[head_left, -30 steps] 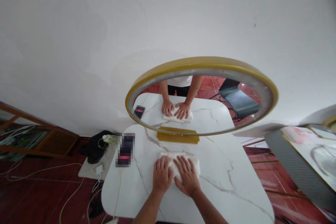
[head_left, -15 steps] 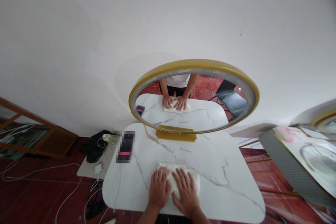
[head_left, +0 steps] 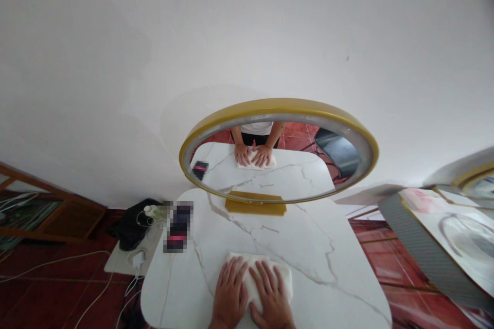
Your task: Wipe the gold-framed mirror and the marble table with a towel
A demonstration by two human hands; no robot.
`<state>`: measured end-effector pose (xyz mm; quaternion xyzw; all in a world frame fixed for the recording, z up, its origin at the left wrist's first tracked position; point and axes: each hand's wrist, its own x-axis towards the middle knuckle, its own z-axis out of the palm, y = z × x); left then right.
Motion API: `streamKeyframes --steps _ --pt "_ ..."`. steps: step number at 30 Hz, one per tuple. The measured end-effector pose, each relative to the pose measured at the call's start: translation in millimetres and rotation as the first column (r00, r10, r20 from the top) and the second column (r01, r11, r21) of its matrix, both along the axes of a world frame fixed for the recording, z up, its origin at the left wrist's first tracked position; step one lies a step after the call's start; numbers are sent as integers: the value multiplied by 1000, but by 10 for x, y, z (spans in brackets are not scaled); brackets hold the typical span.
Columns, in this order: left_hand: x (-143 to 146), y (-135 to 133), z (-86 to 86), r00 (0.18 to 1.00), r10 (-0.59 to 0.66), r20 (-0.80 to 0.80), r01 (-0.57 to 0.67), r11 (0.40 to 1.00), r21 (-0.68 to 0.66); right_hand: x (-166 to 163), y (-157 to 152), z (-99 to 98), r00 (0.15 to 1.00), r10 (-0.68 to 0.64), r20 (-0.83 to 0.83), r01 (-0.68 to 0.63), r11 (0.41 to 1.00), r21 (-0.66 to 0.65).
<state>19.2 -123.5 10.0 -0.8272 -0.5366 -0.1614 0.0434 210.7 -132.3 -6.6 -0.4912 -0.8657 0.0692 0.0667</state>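
My left hand and my right hand lie flat side by side, fingers stretched out, pressing on a folded white cloth on the white marble table. Both hands sit near the table's front edge. Behind them stands a round gold-framed mirror on a gold base; it reflects my arms, hands and the cloth.
A phone-like dark object, blurred out, lies at the table's left edge. Left of the table a low white stand carries a black bag, a charger and cables. Framed panels lean at the right. Red tiled floor surrounds the table.
My hands have slid the cloth toward me, from the table's middle to near its front edge. The view has tilted up, so the hands sit lower in frame.
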Motion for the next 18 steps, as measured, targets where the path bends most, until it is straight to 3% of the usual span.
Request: streamKeyframes --steps 7,12,18 --pt "70 263 -16 997 31 76 -33 999 26 45 273 60 1000 12 -11 -13 1000 -18" --pt "103 539 13 999 -2 44 2 1000 -4 75 537 87 1000 0 -9 0 1000 -23" --pt "193 796 19 995 53 87 -52 999 -9 116 838 124 1000 -4 -10 3 999 -40"
